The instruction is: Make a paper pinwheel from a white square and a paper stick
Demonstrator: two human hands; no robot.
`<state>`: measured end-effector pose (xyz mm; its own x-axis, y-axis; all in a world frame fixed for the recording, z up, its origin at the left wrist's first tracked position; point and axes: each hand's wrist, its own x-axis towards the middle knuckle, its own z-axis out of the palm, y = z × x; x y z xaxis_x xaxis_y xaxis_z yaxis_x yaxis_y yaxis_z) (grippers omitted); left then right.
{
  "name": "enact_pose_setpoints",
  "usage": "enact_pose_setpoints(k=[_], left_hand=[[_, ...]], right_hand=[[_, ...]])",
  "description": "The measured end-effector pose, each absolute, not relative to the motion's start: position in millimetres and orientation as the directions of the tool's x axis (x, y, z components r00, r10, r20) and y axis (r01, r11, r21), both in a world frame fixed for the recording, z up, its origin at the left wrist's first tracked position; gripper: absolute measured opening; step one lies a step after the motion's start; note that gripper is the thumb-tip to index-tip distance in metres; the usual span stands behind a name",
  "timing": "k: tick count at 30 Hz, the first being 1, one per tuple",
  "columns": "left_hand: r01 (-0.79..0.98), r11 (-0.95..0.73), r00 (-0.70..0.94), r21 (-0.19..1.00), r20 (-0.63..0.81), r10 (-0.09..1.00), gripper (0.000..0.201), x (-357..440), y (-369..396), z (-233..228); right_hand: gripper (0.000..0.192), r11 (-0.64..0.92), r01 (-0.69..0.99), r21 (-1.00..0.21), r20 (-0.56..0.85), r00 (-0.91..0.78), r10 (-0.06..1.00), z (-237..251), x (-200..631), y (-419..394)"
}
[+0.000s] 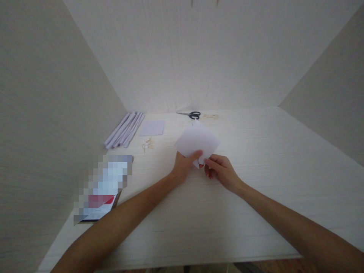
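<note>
Both hands met at the near corner of the white paper sheet [198, 141], held just above the table [270, 159]. The left hand [184, 165] pinched it, thumb on top; the right hand [220, 170] nipped the same corner with its fingertips. With only 1 corner held (the rest hung free), I judged the sheet could twist or crease crooked. The scissors [190, 114] and paper rolls [125, 129] lay well apart.

Two bare forearms, no sleeves, apparently no rings or watch
</note>
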<state>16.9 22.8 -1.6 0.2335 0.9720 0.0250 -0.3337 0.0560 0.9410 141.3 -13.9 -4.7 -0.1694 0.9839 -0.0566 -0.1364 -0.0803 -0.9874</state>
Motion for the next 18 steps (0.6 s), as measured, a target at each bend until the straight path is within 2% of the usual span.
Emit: enact_pose_setpoints(k=[9, 18], left_hand=[[-0.347, 0.070, 0.225, 0.935, 0.011, 0.974, 0.018, 16.2, 23.8, -3.3], [-0.361, 0.068, 0.183, 0.930, -0.001, 0.983, 0.027, 16.2, 25.7, -6.1]], right_hand=[[0.022, -0.074, -0.044, -0.996, -0.067, -0.132, 0.989, -4.4, 139.1, -13.5], [0.021, -0.094, 0.042, -0.995, -0.099, -0.146, 0.984, -2.0, 139.2, -14.7]])
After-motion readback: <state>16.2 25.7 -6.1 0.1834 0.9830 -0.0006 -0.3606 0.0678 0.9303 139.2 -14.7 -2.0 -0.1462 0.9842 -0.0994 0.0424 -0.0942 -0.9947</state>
